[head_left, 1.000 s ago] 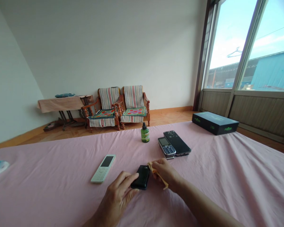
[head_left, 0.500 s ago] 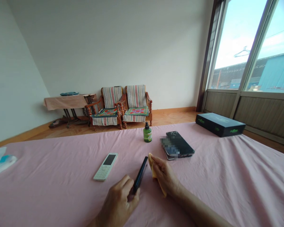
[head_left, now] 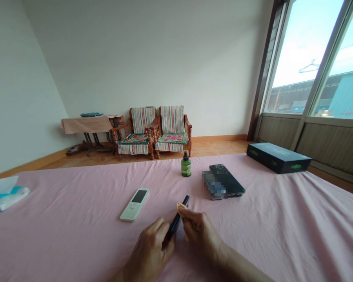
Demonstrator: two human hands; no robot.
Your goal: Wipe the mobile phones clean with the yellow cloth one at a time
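Observation:
My left hand (head_left: 153, 246) grips the lower end of a dark phone (head_left: 174, 226), which is tilted on edge with its narrow side toward me. Pinched in my right hand (head_left: 201, 233) is a yellow cloth (head_left: 181, 207), pressed against the phone's upper part; most of the cloth is hidden by the fingers. Left of the hands a white keypad phone (head_left: 134, 205) lies face up on the pink sheet (head_left: 76, 219). Beyond the hands, a green bottle (head_left: 186, 166) with a black top stands upright.
Right of the bottle lies a black phone (head_left: 228, 179), with a partly blurred item (head_left: 214, 186) against it. A black box (head_left: 278, 156) sits at the back right. A tissue pack (head_left: 10, 197) is at the left edge. Two wooden chairs (head_left: 172, 125) stand beyond the sheet.
My right hand has brought the cloth from beside the phone onto its upper edge. My left hand still holds the phone. The whole view has shifted slightly.

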